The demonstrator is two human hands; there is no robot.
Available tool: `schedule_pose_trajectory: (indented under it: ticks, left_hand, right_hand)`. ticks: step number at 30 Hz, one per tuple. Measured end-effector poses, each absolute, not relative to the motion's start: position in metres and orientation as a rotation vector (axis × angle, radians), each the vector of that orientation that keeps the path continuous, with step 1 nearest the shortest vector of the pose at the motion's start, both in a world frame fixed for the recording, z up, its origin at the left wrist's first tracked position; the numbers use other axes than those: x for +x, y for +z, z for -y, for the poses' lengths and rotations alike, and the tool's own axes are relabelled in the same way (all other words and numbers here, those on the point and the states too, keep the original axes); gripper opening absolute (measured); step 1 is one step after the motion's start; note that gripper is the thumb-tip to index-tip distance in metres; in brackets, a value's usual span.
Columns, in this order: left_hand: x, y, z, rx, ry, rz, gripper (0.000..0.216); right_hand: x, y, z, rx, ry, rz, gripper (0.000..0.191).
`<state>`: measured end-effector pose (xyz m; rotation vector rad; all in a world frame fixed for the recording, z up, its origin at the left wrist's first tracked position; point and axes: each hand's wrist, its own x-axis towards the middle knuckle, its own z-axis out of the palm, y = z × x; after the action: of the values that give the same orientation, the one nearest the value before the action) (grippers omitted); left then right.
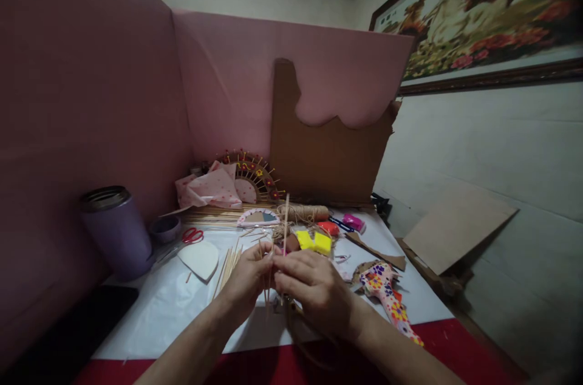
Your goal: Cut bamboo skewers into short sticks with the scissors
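My left hand [246,279] and my right hand [319,285] meet over the front middle of the table, fingertips pinched close together. A pale wooden stick [286,221] stands upright from the fingers of my right hand. Thin skewers [267,303] poke out above and below the fingers of my left hand. Just left of that hand lies a loose bunch of wooden skewers [230,266]. Behind my right hand are yellow packets [314,241]. A brown strand or loop hangs below my right hand, partly hidden and too dark to name.
A purple tumbler [118,233], red-handled scissors [192,235] and a white cut-out shape [200,260] are at left. A flower-patterned glue gun [387,294] lies at right. Behind stand a twine roll [303,212], a decorated half-round piece [255,175] and a cardboard sheet [332,160].
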<state>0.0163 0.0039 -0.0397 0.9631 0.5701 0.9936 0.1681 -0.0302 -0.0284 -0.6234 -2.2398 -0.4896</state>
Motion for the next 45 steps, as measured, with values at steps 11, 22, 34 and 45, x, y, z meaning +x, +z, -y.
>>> schedule_pose_trajectory:
  ticks: [11,22,34,45]
  left_hand:
    - [0.022,-0.035,0.006,0.818,1.076,-0.521,0.014]
    - [0.017,-0.009,0.000,0.738,1.368,-0.436,0.008]
    - [0.056,0.007,0.024,0.829,1.379,-0.538,0.028]
    - [0.046,0.001,0.022,0.776,1.428,-0.607,0.018]
  right_hand:
    - [0.169,-0.037,0.030,-0.554,-0.343,2.301,0.015]
    - [0.153,-0.033,0.047,-0.922,0.692,1.363,0.017]
    - [0.127,-0.014,0.035,-0.710,1.512,0.912,0.076]
    - [0.155,-0.036,0.043,-1.064,0.336,1.675,0.002]
